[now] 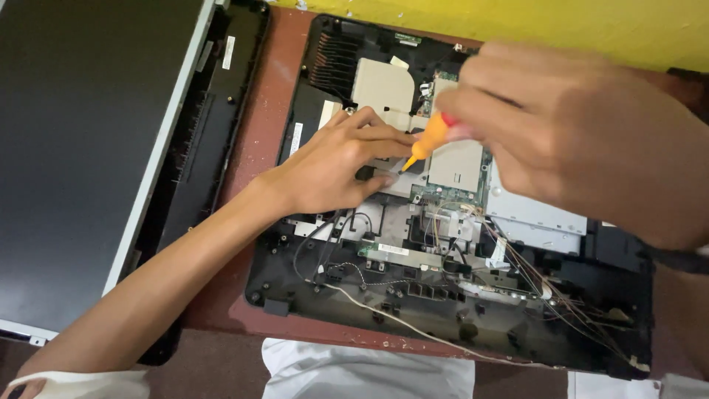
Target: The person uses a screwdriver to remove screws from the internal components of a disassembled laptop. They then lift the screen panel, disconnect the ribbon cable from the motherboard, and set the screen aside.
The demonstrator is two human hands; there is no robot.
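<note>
An opened black computer chassis (443, 318) lies on a reddish table, its metal shields, green circuit board (443, 193) and loose wires showing. My right hand (576, 140) is shut on a small orange screwdriver (428, 140), its tip pointing down at a metal plate near the chassis middle. My left hand (340, 166) rests on the inner parts just left of the tip, its fingers bent and pinching near the tip. What sits under the fingertips is hidden.
A large dark display panel (74, 148) with a pale frame lies at the left, beside a black bezel (210, 125). A yellow wall (517, 18) runs behind the table. A white cloth (362, 369) shows at the bottom edge. Thin wires trail along the chassis front.
</note>
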